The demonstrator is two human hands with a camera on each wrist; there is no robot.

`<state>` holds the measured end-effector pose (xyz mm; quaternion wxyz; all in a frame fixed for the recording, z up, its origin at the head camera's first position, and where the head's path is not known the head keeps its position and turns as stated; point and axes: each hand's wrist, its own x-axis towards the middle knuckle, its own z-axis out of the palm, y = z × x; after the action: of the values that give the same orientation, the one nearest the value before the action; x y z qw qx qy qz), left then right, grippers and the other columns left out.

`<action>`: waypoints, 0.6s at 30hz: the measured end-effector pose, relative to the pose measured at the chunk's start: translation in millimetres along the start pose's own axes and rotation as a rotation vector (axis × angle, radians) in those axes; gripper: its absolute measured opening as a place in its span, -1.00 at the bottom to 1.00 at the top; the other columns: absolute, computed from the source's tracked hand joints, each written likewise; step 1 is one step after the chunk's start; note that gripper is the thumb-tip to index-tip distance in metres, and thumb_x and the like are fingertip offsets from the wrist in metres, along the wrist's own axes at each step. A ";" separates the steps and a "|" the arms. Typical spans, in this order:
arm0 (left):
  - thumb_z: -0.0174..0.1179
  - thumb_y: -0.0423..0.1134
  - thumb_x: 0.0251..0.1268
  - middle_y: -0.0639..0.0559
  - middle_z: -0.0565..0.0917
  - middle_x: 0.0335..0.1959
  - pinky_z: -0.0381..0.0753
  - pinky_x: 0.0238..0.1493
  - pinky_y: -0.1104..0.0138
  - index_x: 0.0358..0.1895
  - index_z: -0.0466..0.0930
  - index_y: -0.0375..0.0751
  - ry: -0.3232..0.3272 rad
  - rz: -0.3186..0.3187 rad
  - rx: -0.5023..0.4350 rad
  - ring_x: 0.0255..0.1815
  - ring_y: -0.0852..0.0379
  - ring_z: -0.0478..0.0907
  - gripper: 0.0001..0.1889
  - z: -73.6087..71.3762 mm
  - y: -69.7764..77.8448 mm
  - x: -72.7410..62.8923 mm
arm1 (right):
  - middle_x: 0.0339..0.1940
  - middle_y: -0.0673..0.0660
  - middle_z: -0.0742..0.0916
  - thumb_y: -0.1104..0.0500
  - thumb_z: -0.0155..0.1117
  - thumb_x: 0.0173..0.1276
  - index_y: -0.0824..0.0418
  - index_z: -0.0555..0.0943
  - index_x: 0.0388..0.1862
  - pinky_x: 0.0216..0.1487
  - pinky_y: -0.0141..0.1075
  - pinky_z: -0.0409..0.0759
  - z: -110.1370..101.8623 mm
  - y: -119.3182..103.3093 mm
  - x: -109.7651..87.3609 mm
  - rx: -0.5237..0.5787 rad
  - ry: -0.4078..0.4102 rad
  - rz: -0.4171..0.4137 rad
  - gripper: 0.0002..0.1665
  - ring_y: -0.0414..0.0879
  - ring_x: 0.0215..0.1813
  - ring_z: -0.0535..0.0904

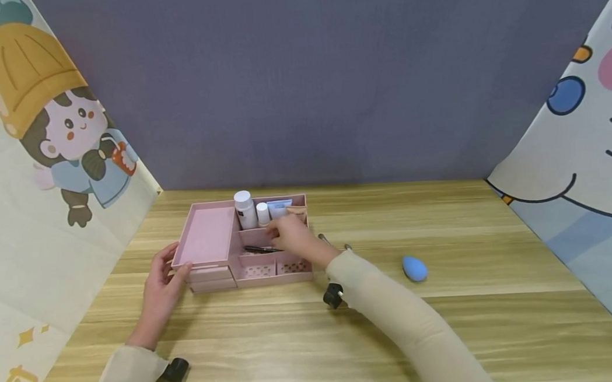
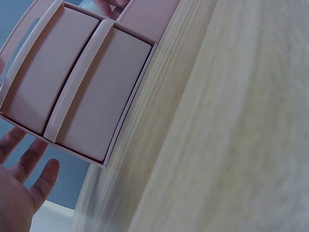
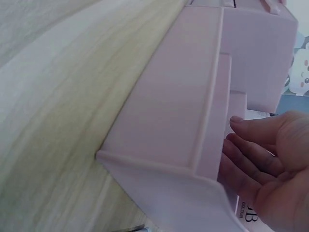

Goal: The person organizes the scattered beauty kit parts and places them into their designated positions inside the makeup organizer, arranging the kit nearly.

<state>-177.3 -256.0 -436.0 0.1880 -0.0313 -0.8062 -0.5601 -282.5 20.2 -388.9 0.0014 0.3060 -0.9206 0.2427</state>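
A pink desk organizer stands on the table. My left hand is at its front left corner, thumb on the top edge; in the left wrist view the fingers extend along its side. My right hand reaches over the middle compartment, its fingers loosely bent. Nothing shows between thumb and fingers in the right wrist view, though some fingertips are hidden by the wall. Below them lies a thin black stick. Behind stand a white bottle, a smaller white bottle and a light blue packet.
A blue egg-shaped sponge lies on the wooden table to the right. Thin metallic ends show past the right forearm. The organizer has two drawers at its front left. A grey-purple panel closes off the back.
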 end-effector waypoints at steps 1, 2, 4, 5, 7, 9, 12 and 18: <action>0.11 -0.36 0.48 0.15 0.40 0.13 0.38 -0.08 0.63 0.44 0.22 -0.34 -0.001 0.000 0.003 0.07 0.53 0.40 -0.47 -0.1 -0.2 0.0 | -0.22 0.13 0.79 0.38 0.39 0.24 0.33 0.73 -0.07 -0.14 -0.39 0.61 -0.8 -0.3 -0.5 0.016 0.003 0.004 -0.74 -0.09 -0.15 0.71; 0.11 -0.36 0.48 0.15 0.40 0.13 0.38 -0.07 0.63 0.44 0.22 -0.34 -0.002 -0.001 0.006 0.07 0.53 0.40 -0.47 -0.1 -0.3 0.2 | -0.23 0.13 0.79 0.38 0.40 0.24 0.33 0.73 -0.07 -0.14 -0.39 0.61 -1.7 -0.6 -1.1 0.031 0.005 0.008 -0.74 -0.09 -0.16 0.71; 0.11 -0.35 0.48 0.13 0.40 0.14 0.38 -0.08 0.63 0.44 0.22 -0.33 -0.005 -0.003 0.010 0.06 0.53 0.39 -0.46 -0.1 -0.1 0.0 | -0.26 0.13 0.78 0.39 0.41 0.23 0.33 0.73 -0.08 -0.16 -0.37 0.61 -3.6 -1.1 -2.7 0.065 0.010 0.012 -0.74 -0.09 -0.19 0.70; 0.11 -0.35 0.48 0.11 0.40 0.14 0.38 -0.08 0.63 0.44 0.22 -0.33 -0.006 -0.004 0.011 0.06 0.53 0.40 -0.47 0.0 0.0 -0.1 | -0.28 0.13 0.78 0.38 0.41 0.23 0.33 0.73 -0.08 -0.10 -0.35 0.60 -5.1 -1.5 -3.5 0.079 0.015 0.012 -0.74 -0.10 -0.21 0.70; 0.11 -0.35 0.48 0.09 0.40 0.15 0.38 -0.08 0.63 0.44 0.21 -0.33 -0.008 -0.005 0.012 0.06 0.53 0.39 -0.47 0.3 0.3 -0.2 | -0.29 0.13 0.78 0.38 0.43 0.22 0.33 0.73 -0.08 -0.11 -0.33 0.59 -7.8 -1.0 -5.0 0.118 0.017 0.009 -0.74 -0.11 -0.25 0.68; 0.11 -0.35 0.49 0.07 0.39 0.16 0.38 -0.08 0.63 0.44 0.21 -0.34 -0.010 -0.007 0.011 0.07 0.54 0.39 -0.47 0.6 0.5 -0.2 | -0.30 0.13 0.77 0.37 0.45 0.21 0.34 0.74 -0.08 -0.15 -0.34 0.59 -11.4 0.5 -6.3 0.167 0.012 0.009 -0.73 -0.12 -0.29 0.66; 0.10 -0.34 0.49 0.05 0.39 0.17 0.38 -0.07 0.63 0.44 0.21 -0.34 -0.013 -0.009 0.008 0.07 0.54 0.39 -0.47 0.9 0.8 0.1 | -0.30 0.15 0.77 0.37 0.48 0.18 0.34 0.74 -0.07 -0.27 -0.39 0.59 -17.4 4.4 -8.6 0.243 0.002 0.006 -0.70 -0.14 -0.32 0.65; 0.10 -0.34 0.49 0.02 0.39 0.19 0.38 -0.06 0.62 0.45 0.20 -0.33 -0.012 -0.018 -0.001 0.08 0.53 0.38 -0.46 0.4 0.8 0.6 | -0.31 0.14 0.77 0.34 0.52 0.14 0.34 0.74 -0.06 -0.29 -0.40 0.59 -31.2 13.7 -18.9 0.342 0.001 0.028 -0.65 -0.16 -0.30 0.67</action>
<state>-177.7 -255.4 -435.2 0.1782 -0.0272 -0.8072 -0.5620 -279.4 54.4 -370.4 -0.0536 0.2886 -0.8700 0.3962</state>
